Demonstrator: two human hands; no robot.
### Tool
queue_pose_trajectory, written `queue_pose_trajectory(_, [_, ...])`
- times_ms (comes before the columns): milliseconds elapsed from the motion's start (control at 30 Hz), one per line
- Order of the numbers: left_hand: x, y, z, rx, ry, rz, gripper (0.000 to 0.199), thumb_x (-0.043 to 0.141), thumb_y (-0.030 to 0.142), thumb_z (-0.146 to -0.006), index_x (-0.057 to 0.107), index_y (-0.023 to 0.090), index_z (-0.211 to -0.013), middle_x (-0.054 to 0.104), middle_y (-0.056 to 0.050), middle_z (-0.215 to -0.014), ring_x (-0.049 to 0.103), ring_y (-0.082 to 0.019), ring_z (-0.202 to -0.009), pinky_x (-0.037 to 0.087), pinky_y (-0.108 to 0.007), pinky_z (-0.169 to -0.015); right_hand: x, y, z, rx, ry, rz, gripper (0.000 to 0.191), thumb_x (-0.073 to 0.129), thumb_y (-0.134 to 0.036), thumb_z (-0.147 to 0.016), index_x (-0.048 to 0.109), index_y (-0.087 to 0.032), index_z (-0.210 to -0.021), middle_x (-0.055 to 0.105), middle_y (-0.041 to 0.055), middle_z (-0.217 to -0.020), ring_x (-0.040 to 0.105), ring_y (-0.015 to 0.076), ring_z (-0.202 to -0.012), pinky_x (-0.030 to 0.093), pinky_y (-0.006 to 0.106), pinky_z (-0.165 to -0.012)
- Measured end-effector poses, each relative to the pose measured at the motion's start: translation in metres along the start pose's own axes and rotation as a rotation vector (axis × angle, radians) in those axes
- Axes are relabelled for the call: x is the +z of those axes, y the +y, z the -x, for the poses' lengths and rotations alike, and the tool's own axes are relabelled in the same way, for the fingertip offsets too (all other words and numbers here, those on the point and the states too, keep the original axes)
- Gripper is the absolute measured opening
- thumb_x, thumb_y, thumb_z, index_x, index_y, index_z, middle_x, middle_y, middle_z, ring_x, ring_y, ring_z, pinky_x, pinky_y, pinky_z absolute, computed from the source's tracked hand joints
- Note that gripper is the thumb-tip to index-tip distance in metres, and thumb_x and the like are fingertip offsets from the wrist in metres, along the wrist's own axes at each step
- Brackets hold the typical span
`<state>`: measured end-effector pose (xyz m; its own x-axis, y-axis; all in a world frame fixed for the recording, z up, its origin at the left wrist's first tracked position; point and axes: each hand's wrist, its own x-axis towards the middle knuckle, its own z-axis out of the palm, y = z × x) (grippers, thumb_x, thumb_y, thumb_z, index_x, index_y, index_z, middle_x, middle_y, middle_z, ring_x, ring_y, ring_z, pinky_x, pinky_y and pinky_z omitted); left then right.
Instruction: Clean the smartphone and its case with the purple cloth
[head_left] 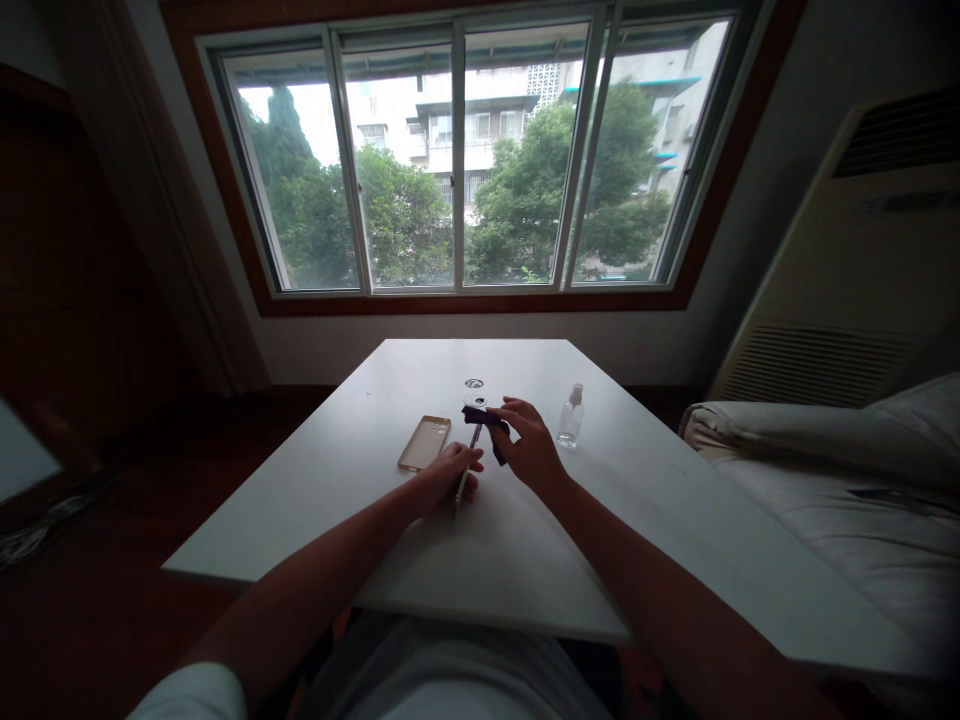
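Note:
My left hand [452, 474] is closed around a smartphone [463, 484], which it holds up on edge above the white table. Between the fingers of my right hand [529, 446] is a dark cloth [498, 431], pressed over the phone's far top end. A tan phone case [424, 443] lies on the table just left of my left hand, its camera cutout at the far end. To the right of my right hand stands a clear spray bottle [571, 418], upright with a pale nozzle.
On the white table [330, 500], a small round dark-patterned item [474, 383] lies beyond my hands. A pale sofa [832, 480] stands at the right, with a tall air conditioner [832, 250] behind it. Past the table's far edge is a wide window [457, 160].

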<state>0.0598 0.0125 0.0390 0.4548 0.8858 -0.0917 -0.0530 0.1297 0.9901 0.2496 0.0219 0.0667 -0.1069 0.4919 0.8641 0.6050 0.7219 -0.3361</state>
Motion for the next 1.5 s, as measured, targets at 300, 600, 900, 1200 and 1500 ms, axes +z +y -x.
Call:
queue_pose_trajectory(300, [0.0,0.005,0.004,-0.03,-0.024,-0.012,0.051,0.067,0.061,-0.085,0.046,0.018,-0.103,0.062,-0.006,-0.097,0.057,-0.011,-0.06,0.046,-0.027,-0.05,0.002,0.011,0.002,0.511,0.066,-0.097,0.037,0.066,-0.055,-0.087,0.06,-0.02,-0.097,0.069,0.0037,-0.088,0.064,0.0182,-0.071,0.05,0.031,-0.065])
queue_pose_trajectory(600, [-0.001,0.0,0.001,-0.01,-0.028,-0.004,0.055,0.069,0.064,-0.083,0.045,0.019,-0.103,0.063,-0.007,-0.1,0.057,-0.011,-0.06,0.045,-0.027,-0.051,0.003,0.004,0.004,0.347,-0.039,-0.143,0.029,0.056,-0.039,-0.096,0.07,-0.023,-0.115,0.073,0.0052,-0.109,0.068,0.0221,-0.094,0.054,0.037,-0.085])
queue_pose_trajectory(900, [0.001,0.006,0.007,-0.028,-0.043,-0.029,0.059,0.068,0.067,-0.081,0.047,0.018,-0.105,0.061,-0.003,-0.083,0.056,-0.013,-0.059,0.043,-0.028,-0.055,0.006,0.013,0.005,0.327,0.005,-0.066,0.026,0.061,-0.034,-0.092,0.07,-0.021,-0.112,0.073,0.0069,-0.105,0.068,0.023,-0.091,0.056,0.04,-0.085])
queue_pose_trajectory(1200, [0.0,0.0,0.001,0.026,-0.035,0.002,0.053,0.069,0.061,-0.083,0.044,0.019,-0.103,0.06,-0.011,-0.114,0.059,-0.012,-0.067,0.047,-0.027,-0.052,0.009,0.007,0.008,0.204,-0.109,-0.091,0.025,0.059,-0.025,-0.092,0.075,-0.023,-0.112,0.065,0.0071,-0.103,0.064,0.0174,-0.079,0.058,0.033,-0.069])
queue_pose_trajectory(1500, [-0.001,-0.001,-0.001,0.031,-0.049,0.016,0.055,0.068,0.064,-0.084,0.043,0.019,-0.104,0.059,-0.01,-0.113,0.058,-0.011,-0.064,0.047,-0.026,-0.05,0.005,-0.002,0.01,0.107,-0.258,-0.181,0.036,0.054,-0.015,-0.089,0.074,-0.025,-0.117,0.063,0.0078,-0.111,0.065,0.0171,-0.088,0.06,0.031,-0.071])
